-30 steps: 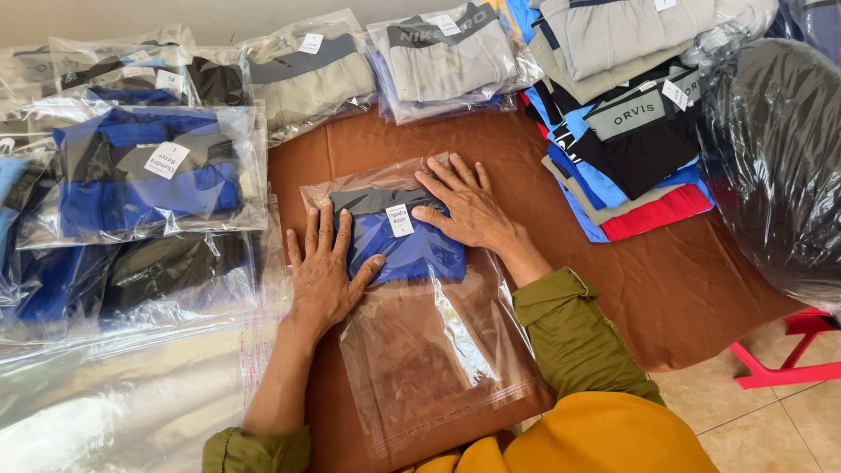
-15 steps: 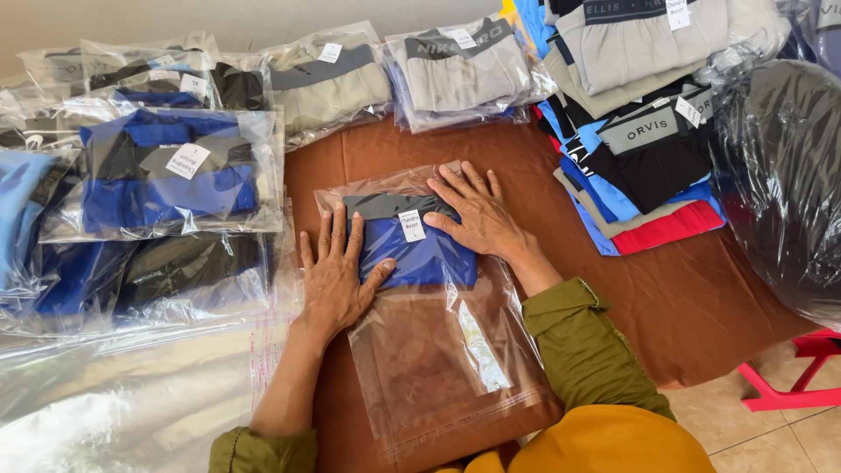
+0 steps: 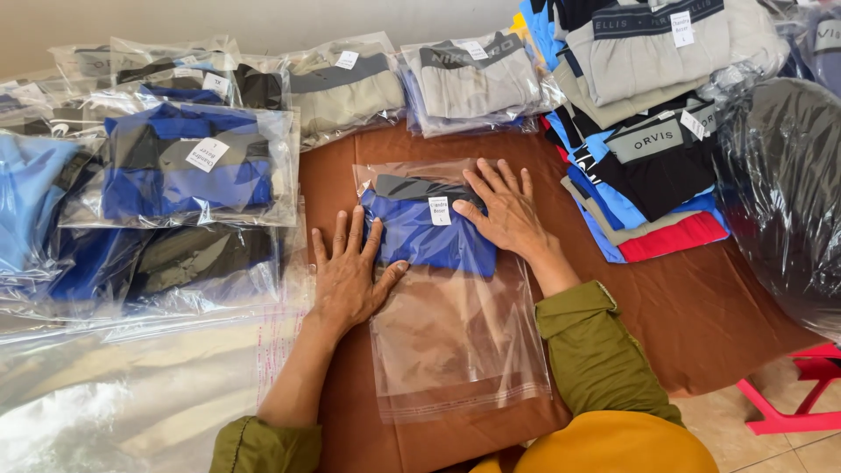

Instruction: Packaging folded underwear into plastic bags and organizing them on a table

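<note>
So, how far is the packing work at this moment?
Done: many sealed packs lie stacked on the brown table. In hand: a blue garment sits inside an open clear bag, with the left hand and right hand pressing it flat. Left: the unbagged pile at the right.

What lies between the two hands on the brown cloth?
In the head view, the blue folded garment inside a clear plastic bag lies between the left hand and right hand.

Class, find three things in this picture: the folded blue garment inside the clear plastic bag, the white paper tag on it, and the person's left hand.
folded blue garment (image 3: 420, 241), head view, on its blue cloth below the tag.
white paper tag (image 3: 439, 210), head view, middle of the tag.
left hand (image 3: 346, 273), head view, back of the hand.
</note>
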